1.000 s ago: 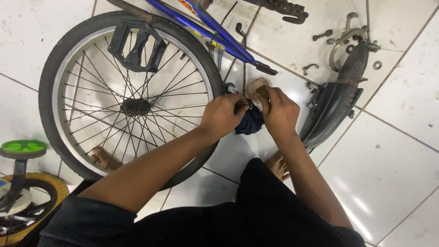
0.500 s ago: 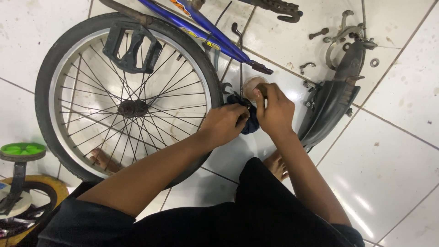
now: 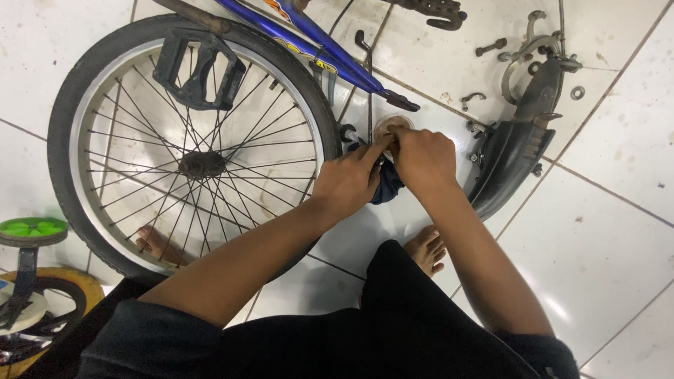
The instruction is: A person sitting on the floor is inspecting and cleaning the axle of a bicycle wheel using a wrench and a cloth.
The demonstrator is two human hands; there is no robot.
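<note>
My left hand [image 3: 349, 184] and my right hand [image 3: 423, 163] meet over a dark blue cloth [image 3: 387, 186] just right of the bicycle wheel [image 3: 189, 140]. Both hands grip the cloth, fingers closed, close to a small round tin [image 3: 390, 125] on the white tiled floor. What lies inside the cloth is hidden. The blue bicycle frame [image 3: 312, 38] runs diagonally above my hands, with a black pedal [image 3: 197, 71] lying over the spokes.
A black mudguard [image 3: 517, 151] lies to the right, with a metal brake caliper [image 3: 528, 52] and loose bolts [image 3: 490, 48] and a washer [image 3: 577, 92] beyond it. My bare feet [image 3: 425, 249] rest on the tiles. A small green and yellow wheel [image 3: 31, 295] stands at the lower left.
My hands have shifted slightly up towards the round tin, still working the blue cloth between them. The view has moved a little; the wheel and parts stay put.
</note>
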